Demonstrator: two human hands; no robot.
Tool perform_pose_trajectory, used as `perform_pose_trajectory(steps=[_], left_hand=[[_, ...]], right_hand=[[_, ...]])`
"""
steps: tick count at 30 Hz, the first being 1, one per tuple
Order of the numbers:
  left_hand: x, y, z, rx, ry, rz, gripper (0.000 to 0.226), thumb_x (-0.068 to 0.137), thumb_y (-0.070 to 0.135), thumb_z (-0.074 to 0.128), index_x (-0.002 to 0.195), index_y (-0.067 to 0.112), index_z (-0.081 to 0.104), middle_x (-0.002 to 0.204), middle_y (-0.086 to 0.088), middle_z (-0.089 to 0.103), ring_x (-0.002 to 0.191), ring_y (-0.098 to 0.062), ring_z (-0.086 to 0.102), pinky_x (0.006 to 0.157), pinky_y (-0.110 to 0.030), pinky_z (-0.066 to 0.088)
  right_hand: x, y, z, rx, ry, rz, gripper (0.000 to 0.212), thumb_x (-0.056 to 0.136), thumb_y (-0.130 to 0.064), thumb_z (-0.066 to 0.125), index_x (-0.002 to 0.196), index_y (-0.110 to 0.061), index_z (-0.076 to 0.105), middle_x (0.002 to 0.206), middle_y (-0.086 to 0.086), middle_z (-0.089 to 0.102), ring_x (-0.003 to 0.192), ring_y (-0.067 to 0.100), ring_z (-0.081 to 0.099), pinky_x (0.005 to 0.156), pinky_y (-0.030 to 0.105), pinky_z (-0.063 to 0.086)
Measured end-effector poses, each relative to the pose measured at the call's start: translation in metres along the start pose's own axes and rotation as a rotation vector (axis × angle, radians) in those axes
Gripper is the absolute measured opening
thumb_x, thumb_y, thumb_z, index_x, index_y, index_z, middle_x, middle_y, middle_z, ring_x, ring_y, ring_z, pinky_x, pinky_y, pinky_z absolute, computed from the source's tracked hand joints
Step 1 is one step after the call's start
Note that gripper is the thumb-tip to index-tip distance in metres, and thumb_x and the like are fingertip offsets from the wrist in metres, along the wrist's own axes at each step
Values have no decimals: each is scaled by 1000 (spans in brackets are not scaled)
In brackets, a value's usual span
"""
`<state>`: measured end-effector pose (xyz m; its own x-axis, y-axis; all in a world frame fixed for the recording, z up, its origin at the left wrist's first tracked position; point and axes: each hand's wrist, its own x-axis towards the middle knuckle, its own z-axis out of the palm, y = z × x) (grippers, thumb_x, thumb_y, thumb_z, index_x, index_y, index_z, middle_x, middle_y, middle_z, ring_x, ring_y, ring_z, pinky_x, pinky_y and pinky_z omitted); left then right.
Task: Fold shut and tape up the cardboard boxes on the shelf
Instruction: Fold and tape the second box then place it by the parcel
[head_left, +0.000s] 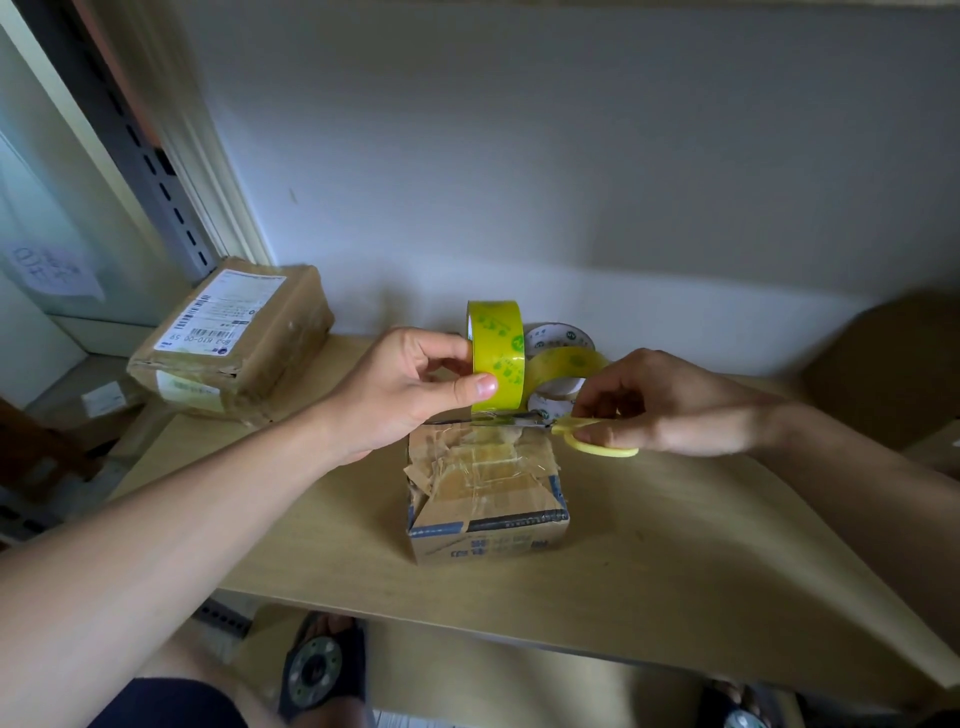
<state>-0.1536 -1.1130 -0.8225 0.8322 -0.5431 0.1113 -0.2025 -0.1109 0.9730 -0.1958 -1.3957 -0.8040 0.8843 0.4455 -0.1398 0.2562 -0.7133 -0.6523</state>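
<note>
A small cardboard box (485, 499) with blue print stands in the middle of the wooden shelf (675, 561), its top flaps folded down under crinkled tape. My left hand (410, 392) grips a yellow-green tape roll (496, 356) upright just above the box's far edge, with a strip of tape running from the roll down to the box. My right hand (654, 400) holds yellow-handled scissors (582, 434), and their blades lie across that strip at the box's far edge.
A taped parcel (234, 343) with a shipping label sits at the back left of the shelf. Two more tape rolls (561, 364) stand behind the box against the wall. A brown cardboard box (883, 364) is blurred at the right edge. Sandalled feet (317, 670) show below the shelf.
</note>
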Motion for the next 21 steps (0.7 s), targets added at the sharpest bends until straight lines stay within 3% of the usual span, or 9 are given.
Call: perform_pose_trajectory(steps=[5,10,14,21], left_hand=[[-1,0,0,-2,21,1,20,80,17,78,100,15,80,107,-21,76,90,-27,65,97,-59,51],[0,-1,0,1,31,15,19,80,18,78,99,15,80,105,-20,76,86,-24,64,89,-45,50],[0,0,-1,-2,45,26,19,81,17,78,100,14,80,106,-18,77,90,-25,66,93,-53,53],[0,1,1,-69,65,62,12,82,15,81,94,18,83,99,-5,80,90,-17,69,87,-29,55]], right_hand=[[4,-6,0,55,6,-7,12,93,-34,74,86,-25,78,78,-5,72,68,1,60,65,22,46],[3,-8,-1,111,-1,-4,14,94,-28,73,81,-25,78,70,-11,70,63,0,59,62,19,45],[3,-11,-4,93,-22,-7,19,96,-24,72,78,-19,77,65,-7,68,61,4,58,60,24,44],[4,-12,-7,83,-18,-32,20,96,-22,71,80,-14,78,65,1,69,60,8,59,58,22,44]])
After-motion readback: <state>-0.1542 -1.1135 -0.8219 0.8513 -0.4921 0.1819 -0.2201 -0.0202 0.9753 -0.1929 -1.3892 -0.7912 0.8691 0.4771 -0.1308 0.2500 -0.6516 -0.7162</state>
